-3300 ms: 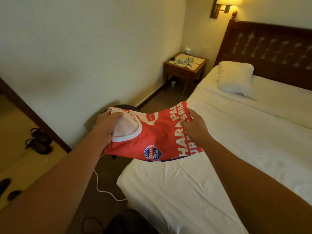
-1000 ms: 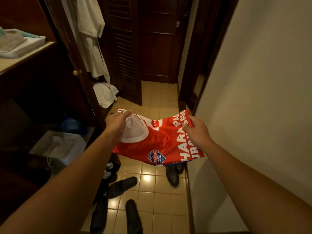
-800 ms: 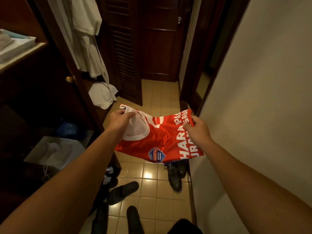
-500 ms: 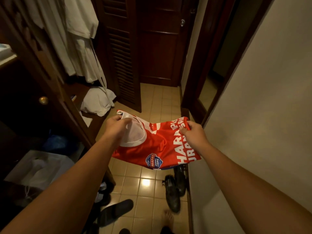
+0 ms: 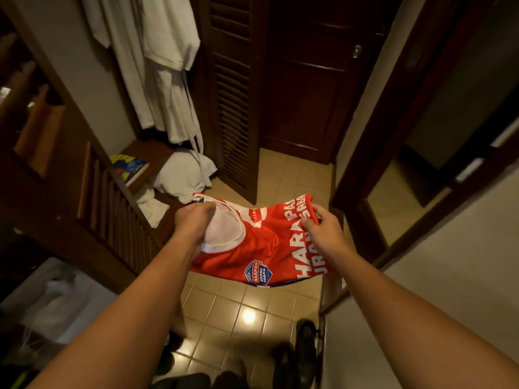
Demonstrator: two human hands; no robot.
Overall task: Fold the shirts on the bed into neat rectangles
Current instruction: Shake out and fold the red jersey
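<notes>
Head view: my left hand point(image 5: 193, 226) and right hand point(image 5: 323, 228) stay clamped on the folded red shirt point(image 5: 264, 248), now carried from bed to closet, ready for stowing.

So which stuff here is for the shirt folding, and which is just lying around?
For the job:
- red shirt, folded, held up in the air
- left hand gripping its collar end
- right hand pinching the other end

Just lying about:
- white robe hanging up
- white cloth heap on the shelf
- colourful book
- dark shoes on the tiled floor
</notes>
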